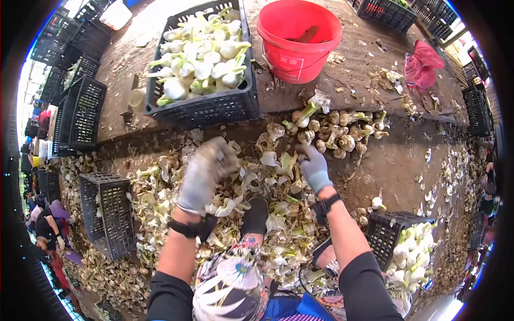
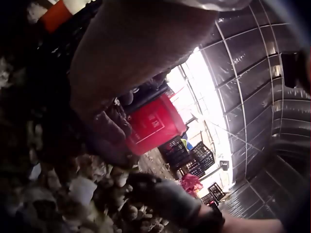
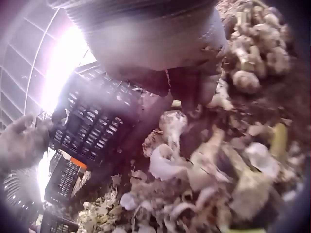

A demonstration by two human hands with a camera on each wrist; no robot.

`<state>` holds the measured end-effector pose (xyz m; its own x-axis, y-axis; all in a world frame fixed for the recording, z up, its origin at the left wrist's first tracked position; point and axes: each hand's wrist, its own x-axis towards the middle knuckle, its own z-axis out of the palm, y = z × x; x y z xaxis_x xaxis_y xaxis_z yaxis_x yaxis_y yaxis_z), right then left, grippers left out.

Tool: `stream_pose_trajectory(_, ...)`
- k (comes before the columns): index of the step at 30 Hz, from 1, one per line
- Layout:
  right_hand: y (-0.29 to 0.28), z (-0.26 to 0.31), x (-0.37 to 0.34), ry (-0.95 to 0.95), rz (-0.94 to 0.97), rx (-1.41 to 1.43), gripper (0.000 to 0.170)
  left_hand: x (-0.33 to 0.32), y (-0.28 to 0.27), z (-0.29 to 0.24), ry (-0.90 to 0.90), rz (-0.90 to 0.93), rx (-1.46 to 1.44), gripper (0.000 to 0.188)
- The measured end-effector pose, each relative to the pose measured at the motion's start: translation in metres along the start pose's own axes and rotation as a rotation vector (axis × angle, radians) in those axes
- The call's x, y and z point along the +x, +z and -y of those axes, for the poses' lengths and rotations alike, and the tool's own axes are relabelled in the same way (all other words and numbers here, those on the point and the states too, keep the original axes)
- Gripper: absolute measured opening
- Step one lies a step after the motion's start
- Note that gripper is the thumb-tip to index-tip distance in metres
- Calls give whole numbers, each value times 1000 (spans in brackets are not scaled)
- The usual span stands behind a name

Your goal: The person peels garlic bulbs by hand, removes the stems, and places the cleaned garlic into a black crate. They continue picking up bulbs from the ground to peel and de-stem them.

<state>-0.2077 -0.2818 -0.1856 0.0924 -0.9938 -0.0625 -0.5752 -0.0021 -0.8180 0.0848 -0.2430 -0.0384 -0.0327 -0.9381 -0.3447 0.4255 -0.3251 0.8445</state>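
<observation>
My left hand (image 1: pixel 210 170), in a pale dirty work glove and blurred, hovers over the garlic peelings (image 1: pixel 235 206) in front of the black crate. Its fingers hang loosely bent, with nothing visible in them. My right hand (image 1: pixel 314 167), in a grey glove with dark fingers, reaches toward the near left side of a pile of untrimmed garlic bulbs (image 1: pixel 347 142). In the right wrist view its bent fingers (image 3: pixel 192 90) hang close above a loose garlic bulb (image 3: pixel 173 122); none is seen gripped. Another bulb with a thick green stem (image 1: pixel 304 116) lies at the pile's back edge.
A black crate (image 1: pixel 214 107) heaped with trimmed white garlic stands ahead, beside a red bucket (image 1: pixel 294 61). A tipped crate (image 1: pixel 385 235) spills garlic at my right; another crate (image 1: pixel 110 214) stands at left. A red mesh bag (image 1: pixel 423 67) lies at the far right.
</observation>
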Motion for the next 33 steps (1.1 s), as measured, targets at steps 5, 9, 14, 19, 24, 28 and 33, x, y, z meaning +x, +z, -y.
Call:
stream_pose_trajectory(5,39,37,102,-239,219,-402,46,10,-13,94,-318,-195,-10,43)
stream_pose_trajectory(9,69,22,116,-428,422,-780,43,19,-4,96,-245,-114,343,37)
stream_pose_trajectory(14,20,39,68,35,234,-88,63,37,18,105,-297,28,392,62)
stream_pose_trajectory(19,26,28,-28,563,217,1058,56,47,40,118,21,152,614,94)
stream_pose_trajectory(24,6,36,-25,372,211,428,38,37,41,101,79,129,1008,72)
stream_pose_trajectory(28,15,41,-26,276,135,271,30,28,39,100,179,164,1084,71)
stream_pose_trajectory(33,3,65,-41,634,128,729,31,20,24,103,-55,88,538,70)
